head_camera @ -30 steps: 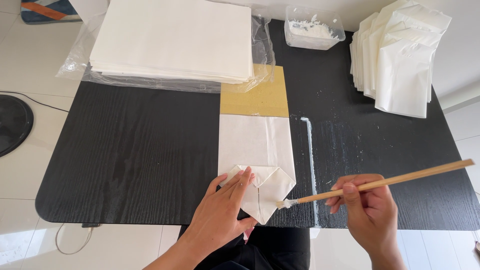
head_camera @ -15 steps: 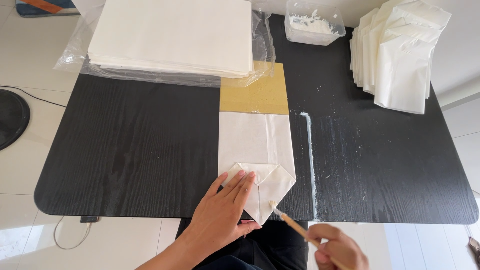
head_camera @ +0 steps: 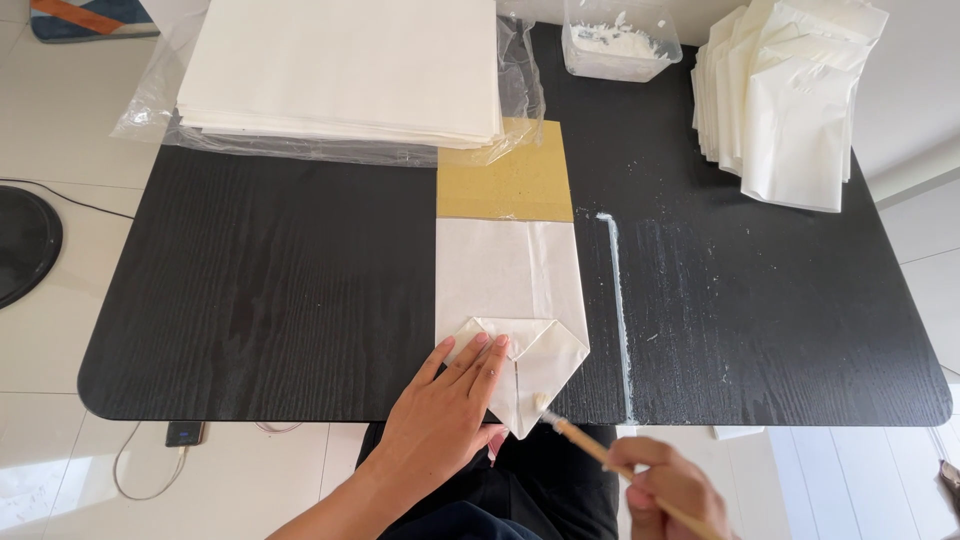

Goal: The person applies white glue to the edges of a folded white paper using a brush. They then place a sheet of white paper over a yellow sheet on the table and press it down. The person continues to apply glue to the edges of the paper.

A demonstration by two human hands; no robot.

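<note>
A white paper bag [head_camera: 505, 280] lies flat on the black table [head_camera: 280, 290], its near end folded into a pointed flap [head_camera: 535, 365]. A yellow-brown card [head_camera: 505, 180] sticks out of its far end. My left hand [head_camera: 445, 420] rests flat on the left part of the folded flap, fingers spread. My right hand [head_camera: 665, 490] grips a thin wooden brush stick [head_camera: 590, 455] at the frame's bottom edge. The stick's tip touches the flap's lower right edge, where a small dab of glue shows.
A stack of white paper sheets [head_camera: 340, 70] on clear plastic lies at the back left. A clear tub of white paste [head_camera: 620, 40] stands at the back centre. Finished white bags [head_camera: 790, 100] are piled at the back right. A white glue streak [head_camera: 618, 300] runs down the table.
My right hand has drawn back towards me and swung the stick round, so its tip now points at the flap from below. My left hand has stayed on the flap.
</note>
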